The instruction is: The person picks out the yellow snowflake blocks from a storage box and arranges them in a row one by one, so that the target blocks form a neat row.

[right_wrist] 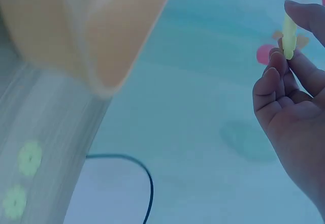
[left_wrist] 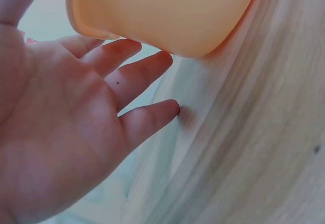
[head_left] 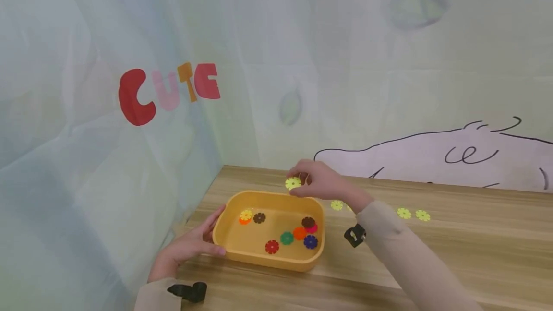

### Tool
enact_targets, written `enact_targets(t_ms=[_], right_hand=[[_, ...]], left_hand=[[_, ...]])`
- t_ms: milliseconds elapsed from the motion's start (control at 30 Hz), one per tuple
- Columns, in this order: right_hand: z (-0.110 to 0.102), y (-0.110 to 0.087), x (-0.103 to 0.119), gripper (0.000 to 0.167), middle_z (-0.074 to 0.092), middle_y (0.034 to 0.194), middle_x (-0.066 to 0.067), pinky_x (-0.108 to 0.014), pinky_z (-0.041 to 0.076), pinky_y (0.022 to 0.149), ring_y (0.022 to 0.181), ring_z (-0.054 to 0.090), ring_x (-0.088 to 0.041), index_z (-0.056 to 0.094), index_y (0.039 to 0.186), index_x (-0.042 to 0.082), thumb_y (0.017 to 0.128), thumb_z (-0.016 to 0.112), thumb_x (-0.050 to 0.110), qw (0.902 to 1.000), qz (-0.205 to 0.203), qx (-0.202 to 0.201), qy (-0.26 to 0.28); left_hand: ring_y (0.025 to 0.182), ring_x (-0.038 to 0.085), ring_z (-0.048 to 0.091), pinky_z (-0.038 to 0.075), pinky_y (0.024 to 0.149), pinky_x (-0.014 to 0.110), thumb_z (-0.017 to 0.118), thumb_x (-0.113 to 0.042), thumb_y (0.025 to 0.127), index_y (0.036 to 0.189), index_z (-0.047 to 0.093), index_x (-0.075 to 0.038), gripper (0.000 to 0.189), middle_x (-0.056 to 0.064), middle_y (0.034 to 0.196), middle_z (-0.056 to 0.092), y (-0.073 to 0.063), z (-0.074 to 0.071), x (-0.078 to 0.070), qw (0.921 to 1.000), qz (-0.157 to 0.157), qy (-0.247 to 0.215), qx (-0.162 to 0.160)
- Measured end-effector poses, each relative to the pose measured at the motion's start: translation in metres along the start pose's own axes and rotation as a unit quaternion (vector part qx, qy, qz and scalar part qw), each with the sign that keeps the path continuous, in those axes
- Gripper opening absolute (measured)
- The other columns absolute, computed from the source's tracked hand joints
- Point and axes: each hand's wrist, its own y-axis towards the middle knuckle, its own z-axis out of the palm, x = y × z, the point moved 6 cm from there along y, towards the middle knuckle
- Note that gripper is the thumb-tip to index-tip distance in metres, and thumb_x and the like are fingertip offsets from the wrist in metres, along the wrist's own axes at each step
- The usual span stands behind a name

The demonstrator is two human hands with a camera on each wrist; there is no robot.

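Note:
A yellow notched plastic disc (head_left: 293,184) is pinched between the thumb and fingers of my right hand (head_left: 317,180), above the far rim of an orange-yellow plastic tray (head_left: 263,257). The right wrist view shows the disc edge-on in the right hand (right_wrist: 299,102). At the tray's left end is my left hand (head_left: 196,245), its thumb by the near corner. In the left wrist view the left hand's (left_wrist: 76,107) fingers are spread and fairly straight, some of them at the tray's outer wall (left_wrist: 162,16). Inside the tray lie several discs, among them red (head_left: 271,247), green (head_left: 287,238) and blue (head_left: 310,242) ones.
To the tray's right, yellow discs (head_left: 403,213) lie in a row on the wooden table (head_left: 475,244), partly hidden by the right forearm. A fabric backdrop (head_left: 268,124) stands behind and to the left, with the letters CUTE on it.

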Motion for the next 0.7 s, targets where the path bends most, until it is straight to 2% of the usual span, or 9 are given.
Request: enact_targets(t_ms=[267, 700], right_hand=[[-0.031, -0.050, -0.032, 0.034, 0.060, 0.095, 0.001, -0.028, 0.050, 0.071, 0.083, 0.053, -0.015, 0.066, 0.115, 0.005, 0.085, 0.073, 0.021, 0.9983, 0.032, -0.039, -0.030], [-0.072, -0.144, -0.097, 0.032, 0.061, 0.096, -0.001, -0.024, 0.048, 0.066, 0.080, 0.050, -0.008, 0.067, 0.111, 0.001, 0.083, 0.075, 0.014, 0.9870, 0.089, -0.114, -0.069]], left_hand=[[0.145, 0.040, 0.013, 0.026, 0.111, 0.049, 0.077, -0.009, 0.080, 0.156, -0.003, -0.011, 0.110, 0.019, 0.161, -0.002, -0.001, 0.000, 0.000, 1.0000, -0.001, 0.004, -0.003], [0.144, 0.041, 0.015, 0.024, 0.112, 0.053, 0.077, -0.008, 0.080, 0.155, -0.002, -0.010, 0.110, 0.020, 0.161, -0.001, -0.001, 0.001, -0.003, 1.0000, 0.002, 0.004, -0.007]])
